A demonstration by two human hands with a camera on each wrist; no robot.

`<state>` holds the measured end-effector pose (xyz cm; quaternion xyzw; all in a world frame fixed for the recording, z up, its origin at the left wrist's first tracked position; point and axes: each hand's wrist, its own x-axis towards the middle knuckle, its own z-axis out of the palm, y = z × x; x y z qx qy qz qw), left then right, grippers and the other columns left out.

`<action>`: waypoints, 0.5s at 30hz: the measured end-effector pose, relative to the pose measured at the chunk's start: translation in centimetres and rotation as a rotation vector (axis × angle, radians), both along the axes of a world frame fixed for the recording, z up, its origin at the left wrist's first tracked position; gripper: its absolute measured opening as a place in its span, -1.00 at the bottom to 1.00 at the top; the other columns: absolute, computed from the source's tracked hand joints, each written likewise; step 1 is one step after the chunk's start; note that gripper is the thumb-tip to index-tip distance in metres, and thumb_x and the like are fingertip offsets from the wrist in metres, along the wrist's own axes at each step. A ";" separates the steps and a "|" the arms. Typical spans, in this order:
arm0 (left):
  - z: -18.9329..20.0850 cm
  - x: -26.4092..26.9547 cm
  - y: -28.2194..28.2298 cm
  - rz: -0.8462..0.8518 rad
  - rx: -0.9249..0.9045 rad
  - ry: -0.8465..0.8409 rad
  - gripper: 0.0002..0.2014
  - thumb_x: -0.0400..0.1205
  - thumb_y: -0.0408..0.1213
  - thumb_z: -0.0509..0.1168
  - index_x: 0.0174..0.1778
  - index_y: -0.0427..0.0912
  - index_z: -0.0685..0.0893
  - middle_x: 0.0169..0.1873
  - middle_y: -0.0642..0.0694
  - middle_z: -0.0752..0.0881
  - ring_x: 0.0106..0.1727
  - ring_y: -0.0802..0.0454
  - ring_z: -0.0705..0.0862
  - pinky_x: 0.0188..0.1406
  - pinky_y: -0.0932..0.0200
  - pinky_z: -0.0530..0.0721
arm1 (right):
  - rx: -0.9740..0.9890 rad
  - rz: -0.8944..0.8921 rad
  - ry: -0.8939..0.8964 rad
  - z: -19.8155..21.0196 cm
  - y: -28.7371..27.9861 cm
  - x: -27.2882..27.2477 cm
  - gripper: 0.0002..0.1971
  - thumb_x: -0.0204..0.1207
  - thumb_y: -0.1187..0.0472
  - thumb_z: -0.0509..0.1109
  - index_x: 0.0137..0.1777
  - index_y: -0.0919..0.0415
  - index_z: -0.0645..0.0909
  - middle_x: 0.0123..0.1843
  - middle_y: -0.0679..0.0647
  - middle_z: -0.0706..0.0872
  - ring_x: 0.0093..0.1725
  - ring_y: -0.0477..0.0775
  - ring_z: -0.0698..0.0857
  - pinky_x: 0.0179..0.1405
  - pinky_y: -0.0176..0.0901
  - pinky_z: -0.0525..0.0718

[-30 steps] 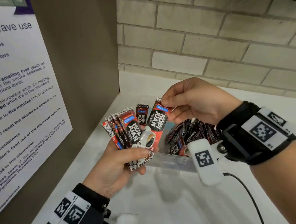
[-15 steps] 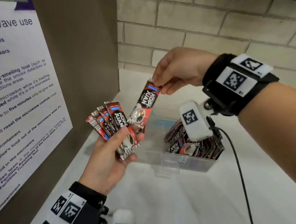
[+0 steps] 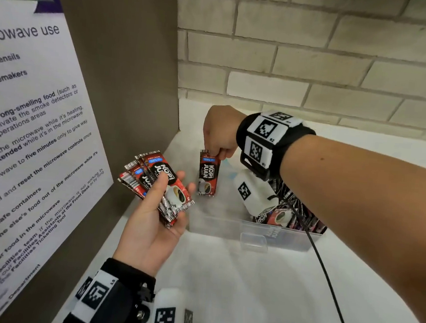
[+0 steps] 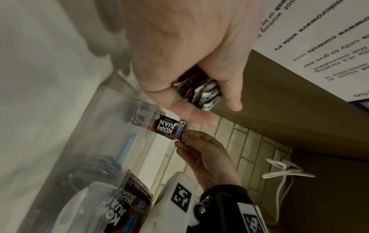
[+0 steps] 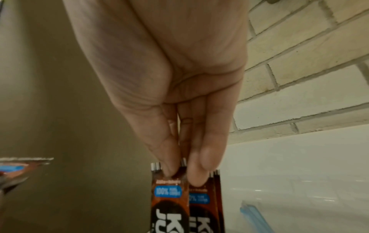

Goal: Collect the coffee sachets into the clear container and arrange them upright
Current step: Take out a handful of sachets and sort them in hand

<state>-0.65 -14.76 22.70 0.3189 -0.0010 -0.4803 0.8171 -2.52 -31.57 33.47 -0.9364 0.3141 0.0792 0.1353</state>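
A clear container (image 3: 226, 227) stands on the white counter, with several red-and-black coffee sachets (image 3: 292, 217) packed at its right end. My right hand (image 3: 219, 149) pinches one sachet (image 3: 207, 172) by its top edge and holds it upright over the container's left end. The right wrist view shows thumb and finger of that hand (image 5: 179, 170) on the sachet (image 5: 169, 205), and a second sachet (image 5: 203, 203) just behind it. My left hand (image 3: 169, 193), left of the container, holds a fan of several sachets (image 3: 153, 174) under its thumb. The bundle (image 4: 199, 89) shows again in the left wrist view.
A brown cabinet side (image 3: 116, 74) with a microwave notice (image 3: 28, 117) closes off the left. A brick wall (image 3: 321, 54) runs behind. White counter (image 3: 246, 294) lies in front of the container. A black cable (image 3: 325, 276) trails from my right wrist across the counter.
My right hand pulled one sachet off the fan, lifted it, then brought it down upright at the container's left end. My left hand drew slightly away with the remaining sachets.
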 end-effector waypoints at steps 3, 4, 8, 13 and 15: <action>-0.1 0.0 -0.1 0.008 -0.003 0.009 -0.28 0.36 -0.06 0.42 0.49 -0.14 0.56 0.10 -0.02 0.77 -0.15 0.12 0.82 -0.68 0.42 0.58 | -0.025 0.006 -0.001 -0.1 0.0 0.0 -0.81 0.47 0.39 0.43 0.06 0.42 0.73 -0.24 0.19 0.79 -0.25 0.11 0.77 -0.20 -0.18 0.74; -0.2 0.0 -0.2 0.007 -0.001 0.012 -0.29 0.36 -0.06 0.42 0.48 -0.14 0.57 0.04 0.00 0.79 -0.15 0.13 0.82 -0.69 0.42 0.58 | -0.039 0.012 0.002 -0.1 0.0 -0.1 -0.80 0.47 0.38 0.43 0.06 0.41 0.73 -0.18 0.20 0.81 -0.23 0.10 0.77 -0.19 -0.19 0.74; -0.1 -0.2 -0.2 -0.010 0.013 0.007 -0.48 0.36 -0.08 0.42 0.26 -0.12 0.69 -0.04 0.04 0.81 -0.16 0.13 0.82 -0.71 0.42 0.55 | -0.097 0.037 0.009 -0.4 -0.2 -0.2 -0.81 0.45 0.37 0.44 0.05 0.39 0.74 -0.14 0.18 0.81 -0.16 0.10 0.79 -0.19 -0.21 0.72; -0.1 -0.6 -0.3 -0.015 0.014 -0.024 -0.58 0.38 -0.10 0.41 0.17 -0.10 0.70 -0.03 0.03 0.82 -0.16 0.12 0.82 -0.73 0.41 0.54 | -0.143 0.045 -0.021 -1.0 -0.3 -0.2 -0.89 0.41 0.39 0.47 -0.08 0.38 0.70 -0.37 0.10 0.66 -0.27 0.11 0.70 -0.25 -0.13 0.73; -0.1 -0.6 -0.3 -0.010 0.009 -0.026 -0.49 0.38 -0.10 0.42 0.28 -0.11 0.68 0.00 0.02 0.81 -0.15 0.11 0.82 -0.72 0.40 0.55 | -0.174 0.047 -0.035 -1.2 -0.3 -0.2 -0.96 0.41 0.39 0.45 -0.18 0.32 0.64 -0.42 0.07 0.58 -0.36 0.07 0.64 -0.41 -0.20 0.61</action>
